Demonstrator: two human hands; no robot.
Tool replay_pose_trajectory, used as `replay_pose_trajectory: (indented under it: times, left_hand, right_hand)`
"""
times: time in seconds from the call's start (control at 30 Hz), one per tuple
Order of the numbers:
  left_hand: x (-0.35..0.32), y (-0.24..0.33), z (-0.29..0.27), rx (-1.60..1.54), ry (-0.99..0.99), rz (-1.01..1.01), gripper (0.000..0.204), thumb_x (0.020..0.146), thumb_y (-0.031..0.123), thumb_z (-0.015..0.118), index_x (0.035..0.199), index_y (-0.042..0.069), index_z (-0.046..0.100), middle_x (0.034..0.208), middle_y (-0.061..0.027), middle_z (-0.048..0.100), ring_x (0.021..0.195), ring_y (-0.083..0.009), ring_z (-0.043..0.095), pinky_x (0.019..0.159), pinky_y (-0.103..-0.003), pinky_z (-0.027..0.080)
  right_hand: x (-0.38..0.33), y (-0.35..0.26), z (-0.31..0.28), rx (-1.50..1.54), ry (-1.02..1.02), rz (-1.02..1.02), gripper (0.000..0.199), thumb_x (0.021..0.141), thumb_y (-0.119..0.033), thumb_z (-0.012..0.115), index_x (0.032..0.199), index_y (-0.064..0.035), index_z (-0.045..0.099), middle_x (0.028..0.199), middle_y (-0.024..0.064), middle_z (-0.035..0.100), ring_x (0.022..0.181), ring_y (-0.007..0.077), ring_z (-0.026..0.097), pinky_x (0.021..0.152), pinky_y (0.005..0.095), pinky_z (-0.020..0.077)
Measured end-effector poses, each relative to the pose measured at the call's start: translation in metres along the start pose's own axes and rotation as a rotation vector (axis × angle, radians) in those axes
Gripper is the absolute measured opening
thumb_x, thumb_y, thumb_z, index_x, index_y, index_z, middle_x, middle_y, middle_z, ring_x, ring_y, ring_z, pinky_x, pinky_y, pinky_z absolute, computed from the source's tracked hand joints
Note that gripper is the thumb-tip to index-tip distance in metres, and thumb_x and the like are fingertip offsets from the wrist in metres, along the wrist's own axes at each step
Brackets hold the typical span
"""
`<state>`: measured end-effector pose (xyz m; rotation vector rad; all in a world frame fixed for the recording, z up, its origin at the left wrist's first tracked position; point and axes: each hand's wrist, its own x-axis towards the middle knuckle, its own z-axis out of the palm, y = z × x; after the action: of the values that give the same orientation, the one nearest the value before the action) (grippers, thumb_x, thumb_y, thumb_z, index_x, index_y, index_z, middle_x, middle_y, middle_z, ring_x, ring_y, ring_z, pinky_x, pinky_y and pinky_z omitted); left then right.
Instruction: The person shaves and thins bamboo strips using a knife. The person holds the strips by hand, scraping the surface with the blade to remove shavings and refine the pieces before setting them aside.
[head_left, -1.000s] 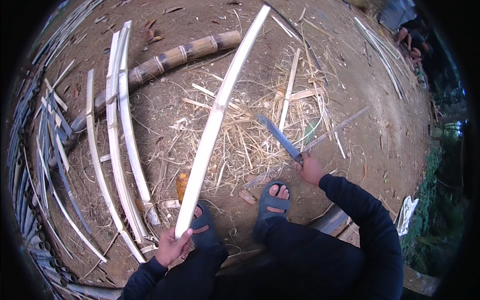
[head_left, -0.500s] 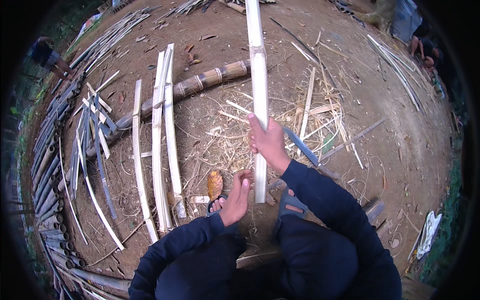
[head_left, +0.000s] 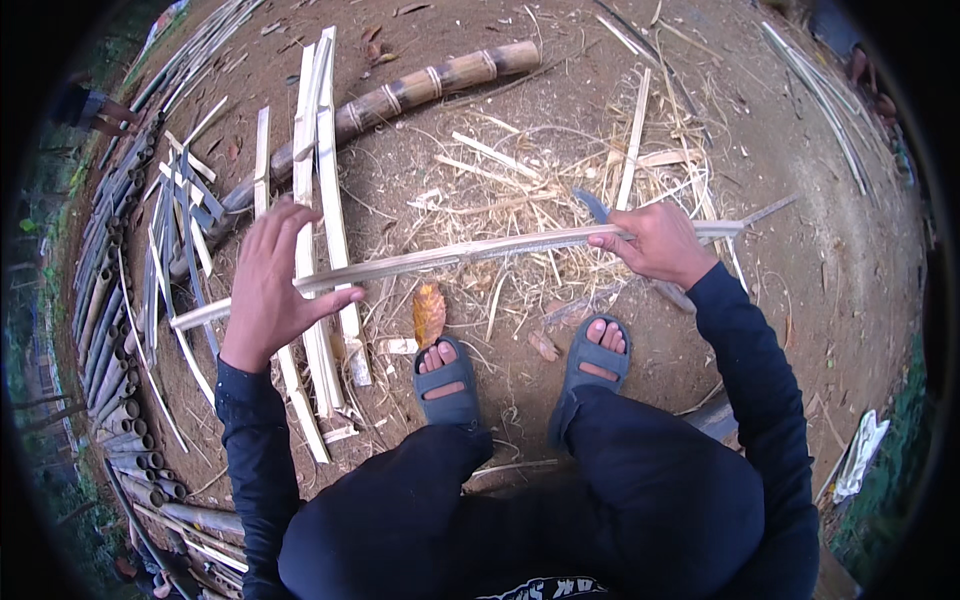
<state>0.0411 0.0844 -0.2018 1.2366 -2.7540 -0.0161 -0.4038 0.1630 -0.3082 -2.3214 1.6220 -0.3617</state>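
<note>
Two hands are seen on one long split bamboo strip [head_left: 470, 252], which is held level across the view above the dirt ground [head_left: 800, 300] and both sandalled feet. The right hand [head_left: 655, 243] is closed around the strip near its right end, its grip clamped on the strip together with a dark-bladed knife [head_left: 592, 206] whose tip shows just beyond the fingers. The left hand [head_left: 272, 285] is spread, its grip apart, with the fingers above the strip and the thumb under it near the left end. Several pale split slats [head_left: 320, 180] are laid side by side on the ground beneath the left hand, and a thick round bamboo culm [head_left: 420, 88] lies beyond them.
</note>
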Motion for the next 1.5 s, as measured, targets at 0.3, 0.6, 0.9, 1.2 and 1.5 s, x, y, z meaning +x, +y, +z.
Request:
replay_pose_trajectory:
  times: [0.3, 0.6, 0.9, 1.2, 1.5]
  left_hand:
    - [-0.106, 0.039, 0.139, -1.340, -1.086, -0.796, 0.053, 0.100, 0.058, 0.048, 0.076, 0.011, 0.048, 0.056, 0.0052, 0.036, 0.042, -0.0047, 0.031, 0.039, -0.022, 0.029]
    - [-0.077, 0.099, 0.180, -1.857, -1.129, -1.006, 0.052, 0.102, 0.058, 0.039, 0.091, 0.008, 0.048, 0.059, 0.0030, 0.038, 0.040, -0.0069, 0.032, 0.038, -0.024, 0.030]
    - [-0.086, 0.084, 0.192, -2.220, -1.085, -1.025, 0.045, 0.106, 0.049, 0.037, 0.105, 0.006, 0.052, 0.068, 0.0026, 0.042, 0.042, -0.0052, 0.033, 0.037, -0.021, 0.031]
    - [-0.037, 0.087, 0.143, -2.115, -1.057, -0.867, 0.045, 0.107, 0.046, 0.035, 0.111, 0.003, 0.050, 0.068, 0.0013, 0.041, 0.042, -0.0037, 0.034, 0.035, -0.019, 0.032]
    - [-0.010, 0.103, 0.149, -1.914, -1.089, -0.954, 0.029, 0.107, 0.032, 0.046, 0.098, 0.005, 0.052, 0.066, 0.0031, 0.043, 0.043, -0.0029, 0.034, 0.035, -0.021, 0.030]
  right_hand:
    - [0.030, 0.032, 0.024, -0.150, 0.307, -0.209, 0.039, 0.094, -0.042, 0.063, 0.106, -0.0048, 0.070, 0.095, 0.0139, 0.070, 0.094, 0.0313, 0.066, 0.080, 0.0394, 0.0513]
    - [-0.109, 0.074, 0.129, -0.103, -0.002, 0.710, 0.038, 0.092, -0.029, 0.066, 0.115, -0.0003, 0.060, 0.107, 0.0227, 0.063, 0.104, 0.0395, 0.061, 0.091, 0.0492, 0.0485]
    - [-0.135, 0.098, 0.154, -0.180, -0.092, 0.640, 0.063, 0.085, -0.021, 0.071, 0.138, -0.0027, 0.042, 0.124, 0.0229, 0.055, 0.115, 0.0398, 0.055, 0.098, 0.0515, 0.0443]
    - [-0.105, 0.025, 0.109, 0.209, 0.300, 0.904, 0.051, 0.096, -0.033, 0.058, 0.132, 0.0039, 0.051, 0.087, 0.0301, 0.068, 0.086, 0.0470, 0.067, 0.079, 0.0527, 0.0514]
    - [-0.086, -0.088, 0.087, 0.082, 0.037, 0.132, 0.037, 0.100, -0.037, 0.055, 0.111, -0.0024, 0.063, 0.071, 0.0169, 0.066, 0.057, 0.0307, 0.068, 0.054, 0.0411, 0.0560]
